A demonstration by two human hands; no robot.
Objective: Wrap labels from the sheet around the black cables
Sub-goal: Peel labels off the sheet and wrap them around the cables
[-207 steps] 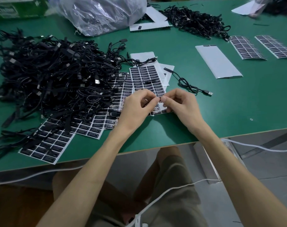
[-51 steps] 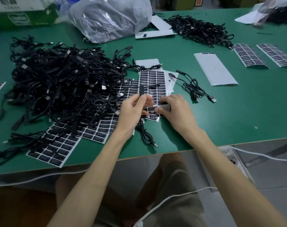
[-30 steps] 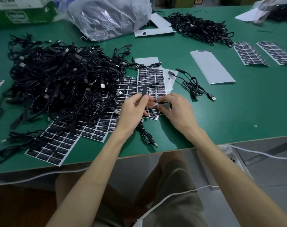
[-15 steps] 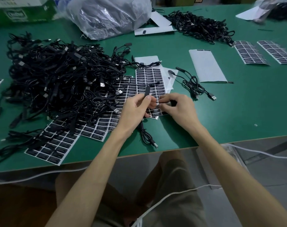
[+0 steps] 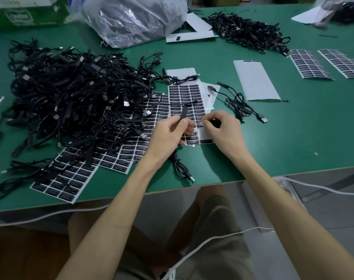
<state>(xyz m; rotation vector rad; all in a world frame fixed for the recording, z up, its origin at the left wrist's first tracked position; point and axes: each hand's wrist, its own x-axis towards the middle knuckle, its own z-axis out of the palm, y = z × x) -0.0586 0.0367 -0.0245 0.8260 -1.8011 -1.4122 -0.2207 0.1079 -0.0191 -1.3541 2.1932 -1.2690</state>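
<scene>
Left hand (image 5: 168, 136) pinches the flat end of a thin black cable (image 5: 183, 114), upright.
Right hand (image 5: 222, 132) pinches a small black label (image 5: 216, 123) over the white label sheet (image 5: 185, 93).

The table (image 5: 293, 128) is plain dark green. The cables (image 5: 71, 102) in the big heap are black, with silver USB plugs (image 5: 146, 113). The label sheet (image 5: 184, 93) is white under rows of black labels (image 5: 193, 142) printed with small white letters. A peeled sheet (image 5: 255, 81) is blank white. The plastic bag (image 5: 135, 17) is clear and greyish. The carton (image 5: 26, 13) is green and white.
</scene>
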